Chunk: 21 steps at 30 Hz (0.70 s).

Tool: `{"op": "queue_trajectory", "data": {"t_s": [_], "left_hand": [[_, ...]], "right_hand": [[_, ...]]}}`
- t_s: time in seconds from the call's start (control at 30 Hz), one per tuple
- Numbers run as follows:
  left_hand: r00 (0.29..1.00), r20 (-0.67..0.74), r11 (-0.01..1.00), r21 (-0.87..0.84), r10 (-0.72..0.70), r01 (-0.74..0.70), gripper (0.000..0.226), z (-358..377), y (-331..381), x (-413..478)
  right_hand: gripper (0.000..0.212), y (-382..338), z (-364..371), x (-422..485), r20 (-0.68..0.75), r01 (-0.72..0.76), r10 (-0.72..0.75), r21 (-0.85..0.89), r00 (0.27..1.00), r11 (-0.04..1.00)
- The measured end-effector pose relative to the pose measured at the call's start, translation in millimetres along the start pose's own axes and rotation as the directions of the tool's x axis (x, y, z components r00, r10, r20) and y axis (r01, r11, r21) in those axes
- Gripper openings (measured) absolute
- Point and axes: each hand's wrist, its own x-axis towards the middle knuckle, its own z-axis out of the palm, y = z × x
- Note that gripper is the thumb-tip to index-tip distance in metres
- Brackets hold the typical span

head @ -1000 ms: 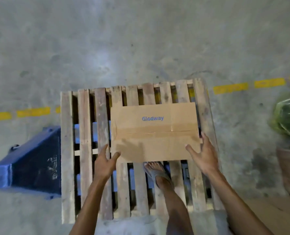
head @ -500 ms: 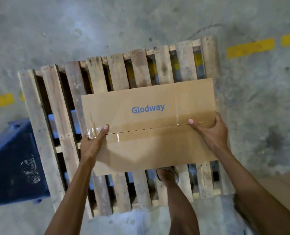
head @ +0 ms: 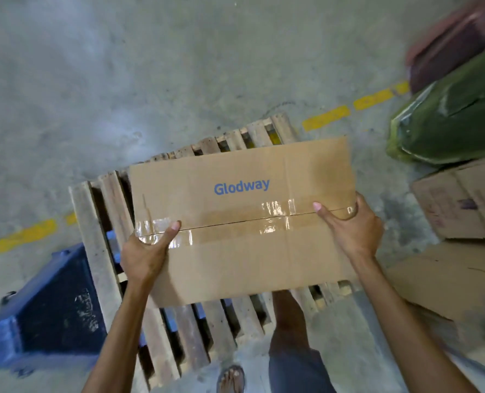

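Gripped at both short ends, left hand (head: 145, 251) and right hand (head: 352, 225) each curled round an edge, thumbs on the taped seam: Glodway cardboard box (head: 244, 251), held over the wooden pallet (head: 94, 222).

concrete floor (head: 150, 66) with wooden pallet (head: 94, 236), stacked cartons (head: 462, 205)
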Motion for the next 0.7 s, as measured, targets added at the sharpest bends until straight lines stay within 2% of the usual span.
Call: {"op": "queue_trajectory", "data": {"t_s": [0.1, 0.2, 0.27, 0.33, 0.4, 0.47, 0.6, 0.7], "left_hand": [[0.994, 0.057, 0.995, 0.034, 0.092, -0.094, 0.081, -40.6, 9.1, -71.7], [0.976, 0.128, 0.977, 0.098, 0.176, -0.189, 0.099, -74.6, 12.5, -159.6], [0.938, 0.197, 0.947, 0.098, 0.284, -0.307, 0.106, -88.2, 16.7, -220.9], [0.895, 0.278, 0.92, 0.084, 0.348, -0.384, 0.102, -91.9, 18.9, -274.8], [0.825, 0.374, 0.867, 0.095, 0.423, -0.488, 0.091, -89.1, 23.7, -335.4], [0.752, 0.455, 0.812, 0.097, 0.478, -0.575, 0.094, -82.0, 26.7, -390.5], [0.598, 0.599, 0.721, 0.05, 0.532, -0.691, 0.099, -58.9, 27.7, -498.8], [0.494, 0.67, 0.644, 0.03, 0.555, -0.765, 0.102, -40.2, 18.1, -579.4]], "right_hand": [[0.098, 18.3, -81.0, -75.2, -0.081, -0.017, 0.021, 0.046, 0.997, 0.999], [0.096, 51.2, -176.0, -170.2, -0.171, -0.053, 0.072, 0.111, 0.983, 0.992], [0.091, 80.1, -242.9, -238.4, -0.238, -0.138, 0.163, 0.12, 0.958, 0.983], [0.096, 111.2, -292.9, -293.8, -0.275, -0.231, 0.244, 0.078, 0.93, 0.97], [0.098, 147.1, -346.7, -351.8, -0.328, -0.299, 0.309, 0.082, 0.893, 0.951], [0.096, 183.5, -388.9, -401.7, -0.372, -0.367, 0.368, 0.076, 0.852, 0.927], [0.095, 259.7, -458.7, -502.9, -0.483, -0.469, 0.492, 0.178, 0.724, 0.865], [0.09, 310.7, -499.3, -574.6, -0.512, -0.533, 0.603, 0.296, 0.612, 0.793]]}}
